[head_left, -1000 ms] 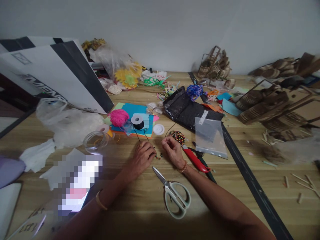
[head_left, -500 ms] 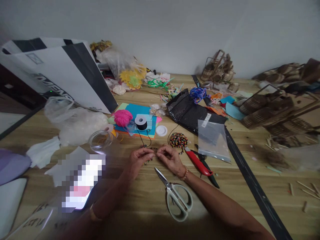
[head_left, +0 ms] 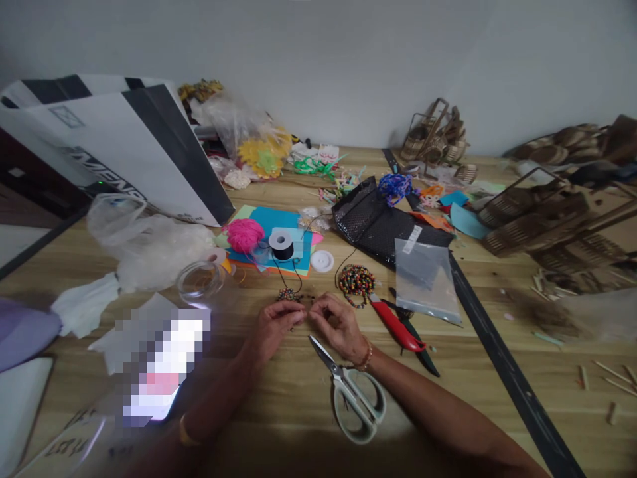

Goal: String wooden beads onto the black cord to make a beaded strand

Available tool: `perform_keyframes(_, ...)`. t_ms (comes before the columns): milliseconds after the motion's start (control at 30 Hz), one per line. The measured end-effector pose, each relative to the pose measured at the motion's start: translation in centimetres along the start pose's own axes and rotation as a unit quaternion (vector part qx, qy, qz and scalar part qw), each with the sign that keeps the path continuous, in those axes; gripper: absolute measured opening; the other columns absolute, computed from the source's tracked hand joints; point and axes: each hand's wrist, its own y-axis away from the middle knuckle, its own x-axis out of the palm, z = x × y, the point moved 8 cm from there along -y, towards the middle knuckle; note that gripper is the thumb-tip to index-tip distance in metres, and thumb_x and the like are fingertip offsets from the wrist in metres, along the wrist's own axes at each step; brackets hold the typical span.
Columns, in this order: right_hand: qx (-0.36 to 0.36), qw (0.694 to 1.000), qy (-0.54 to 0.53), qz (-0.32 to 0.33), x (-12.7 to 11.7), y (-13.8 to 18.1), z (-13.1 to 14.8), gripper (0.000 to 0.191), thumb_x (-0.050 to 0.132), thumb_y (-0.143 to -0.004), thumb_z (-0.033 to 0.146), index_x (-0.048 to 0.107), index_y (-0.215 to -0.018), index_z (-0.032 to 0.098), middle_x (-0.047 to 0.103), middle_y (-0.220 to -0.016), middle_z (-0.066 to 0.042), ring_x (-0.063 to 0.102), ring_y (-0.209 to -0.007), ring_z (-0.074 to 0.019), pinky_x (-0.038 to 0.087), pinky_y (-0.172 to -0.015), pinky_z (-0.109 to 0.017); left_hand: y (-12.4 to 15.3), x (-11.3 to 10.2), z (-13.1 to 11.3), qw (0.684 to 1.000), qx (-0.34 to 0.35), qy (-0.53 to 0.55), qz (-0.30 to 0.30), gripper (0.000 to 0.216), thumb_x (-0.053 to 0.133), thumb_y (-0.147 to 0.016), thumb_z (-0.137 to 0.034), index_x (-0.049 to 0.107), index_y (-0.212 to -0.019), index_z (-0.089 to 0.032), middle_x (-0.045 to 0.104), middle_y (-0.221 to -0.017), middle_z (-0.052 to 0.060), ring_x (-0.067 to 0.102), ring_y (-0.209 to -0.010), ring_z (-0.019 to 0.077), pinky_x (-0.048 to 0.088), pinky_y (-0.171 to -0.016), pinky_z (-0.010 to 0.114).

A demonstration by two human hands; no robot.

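My left hand (head_left: 279, 323) and my right hand (head_left: 339, 324) meet just above the table, a small gap between their fingertips. Each pinches thumb against forefinger; what sits in either pinch is too small to make out. Just beyond the left fingers is a small cluster of beads (head_left: 287, 295), where black cord from a spool (head_left: 282, 247) comes down. Several loose dark beads lie behind the fingertips. A coiled strand of multicoloured beads (head_left: 357, 281) rests past my right hand. Scissors (head_left: 351, 395) with pale handles lie below it, blades partly apart.
To the right are a red-handled cutter (head_left: 401, 325), a clear zip bag (head_left: 428, 282) and a black padded envelope (head_left: 381, 229). A lit phone (head_left: 166, 365), a tape roll (head_left: 200, 284) and plastic bags lie left. Pink yarn (head_left: 245, 236) and a white disc (head_left: 322, 261) sit farther back.
My fingertips have drawn slightly apart, and both hands sit a little lower. The bead cluster behind the left fingers shows more. The other things on the table have stayed put.
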Motion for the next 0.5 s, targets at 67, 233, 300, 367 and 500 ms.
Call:
perform_keyframes(67,0.016,1.000,-0.014,-0.007,-0.2,-0.1,-0.4,0.018,0.055,-0.088,0.030,0.060,-0.076,0.018,0.056,-0.071,-0.003,0.050,-0.063,-0.0138,0.040,-0.057,-0.025,0.0,-0.1,-0.2,1.000,0.013,-0.016,-0.003,0.022,0.085,-0.044,-0.021,0.072,-0.062,-0.016,0.070,-0.059,0.000,0.059,-0.057,0.0103,0.046,-0.060,0.022)
perform_keyframes(233,0.142,0.978,-0.126,-0.088,-2.1,-0.6,-3.6,0.026,0.062,-0.082,0.043,0.058,-0.076,0.018,0.053,-0.066,0.000,0.047,-0.057,-0.0119,0.038,-0.052,-0.024,0.0,-0.8,-0.9,0.995,0.042,-0.083,-0.030,0.017,0.081,-0.049,-0.022,0.070,-0.062,-0.017,0.068,-0.059,-0.001,0.057,-0.056,0.0104,0.044,-0.058,0.022)
perform_keyframes(300,0.185,0.962,-0.170,-0.109,-2.6,-0.8,-4.8,0.030,0.066,-0.076,0.047,0.057,-0.075,0.018,0.050,-0.061,0.002,0.042,-0.051,-0.0098,0.035,-0.047,-0.022,0.0,-0.9,-1.2,0.992,0.057,-0.106,-0.036,0.017,0.080,-0.050,-0.022,0.069,-0.062,-0.017,0.068,-0.059,-0.001,0.058,-0.056,0.0110,0.044,-0.058,0.023)
perform_keyframes(367,0.209,0.952,-0.194,-0.115,-2.9,-0.9,-5.6,0.033,0.069,-0.073,0.048,0.056,-0.074,0.018,0.047,-0.058,0.003,0.040,-0.048,-0.0086,0.034,-0.045,-0.021,0.1,-0.9,-1.5,0.990,0.068,-0.115,-0.032,0.017,0.080,-0.050,-0.021,0.068,-0.061,-0.017,0.070,-0.061,0.000,0.059,-0.058,0.0118,0.045,-0.060,0.023)
perform_keyframes(500,0.219,0.946,-0.213,-0.112,-2.8,-1.0,-5.8,0.033,0.070,-0.072,0.047,0.056,-0.072,0.017,0.047,-0.056,0.004,0.039,-0.046,-0.0075,0.034,-0.043,-0.020,0.1,-0.6,-1.8,0.990,0.073,-0.115,-0.017,0.017,0.080,-0.050,-0.022,0.068,-0.061,-0.017,0.073,-0.066,0.002,0.064,-0.064,0.0141,0.047,-0.065,0.025)
